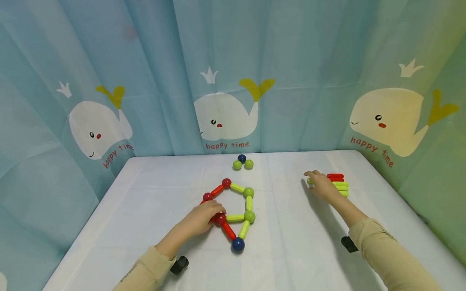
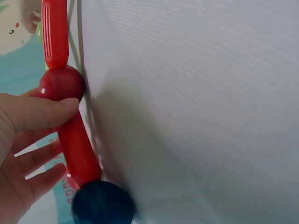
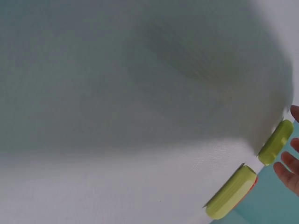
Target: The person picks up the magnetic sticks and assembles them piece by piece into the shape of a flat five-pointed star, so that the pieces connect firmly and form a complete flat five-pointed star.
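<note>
White tabletop [image 1: 284,242]: left hand [image 1: 204,216] pinches the ball-and-rod frame [image 1: 228,230] near centre; right hand [image 1: 320,185], fingers apart, beside loose yellow-green rod [image 3: 276,143] at right, probably fetching, next needing a light pinch.

Bright and clean in the head view, light seemingly dropping from above onto the worktop [image 1: 287,246]! Soft shadows spread across it beneath the right sleeve [image 1: 393,254] and left sleeve [image 1: 145,270]. Behind the worktop, a faint pinkish spot marks the curtain [image 1: 298,48], and a yellow-green cast warms it to the right.

Over to the left wrist: dimmer, the worktop greyed by a hazy shadow; a tiny glint on the red ball [image 2: 61,84], while the blue ball [image 2: 103,203] looks dark and soft. Right wrist now, gloomier yet! A huge feather-edged shadow smothers most of the worktop, leaving a paler strip.
</note>
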A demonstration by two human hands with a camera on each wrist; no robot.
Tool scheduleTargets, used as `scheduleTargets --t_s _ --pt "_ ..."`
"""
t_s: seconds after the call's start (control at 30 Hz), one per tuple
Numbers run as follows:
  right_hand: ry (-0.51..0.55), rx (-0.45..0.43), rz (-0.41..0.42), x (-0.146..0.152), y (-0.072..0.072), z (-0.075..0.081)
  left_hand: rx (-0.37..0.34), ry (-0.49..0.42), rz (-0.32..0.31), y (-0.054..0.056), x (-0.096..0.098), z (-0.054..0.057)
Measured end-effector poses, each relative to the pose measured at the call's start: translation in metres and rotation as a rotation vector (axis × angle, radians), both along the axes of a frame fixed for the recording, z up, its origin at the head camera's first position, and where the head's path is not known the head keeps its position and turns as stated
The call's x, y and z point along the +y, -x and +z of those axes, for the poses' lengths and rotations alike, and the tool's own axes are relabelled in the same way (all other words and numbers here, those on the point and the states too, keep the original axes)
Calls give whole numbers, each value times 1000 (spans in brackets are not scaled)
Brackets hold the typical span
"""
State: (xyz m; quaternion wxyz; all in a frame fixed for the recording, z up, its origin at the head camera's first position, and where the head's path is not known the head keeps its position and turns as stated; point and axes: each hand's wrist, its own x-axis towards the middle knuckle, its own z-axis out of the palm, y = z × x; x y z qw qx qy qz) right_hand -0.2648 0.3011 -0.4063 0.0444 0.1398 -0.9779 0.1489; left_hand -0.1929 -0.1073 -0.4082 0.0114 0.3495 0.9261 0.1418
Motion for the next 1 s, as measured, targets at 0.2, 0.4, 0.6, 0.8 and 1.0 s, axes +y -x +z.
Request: scheduleTargets --t_s 0.2,0.4,0.6,0.8,1.0 --pt "1 -25 -9 2 6 -4 -142 32 2 -3 13 11" --pt "8 -56 -20 6 13 -5 -206 11 59 -7 39 16" --pt "-55 -106 -67 9 16 -7 -237 -38 107 -7 68 11" --pt "-84 -4 -34 10 16 -12 -232 -87 185 -6 83 4" --pt "-72 58 -22 7 13 -13 -216 -144 282 -5 88 2"
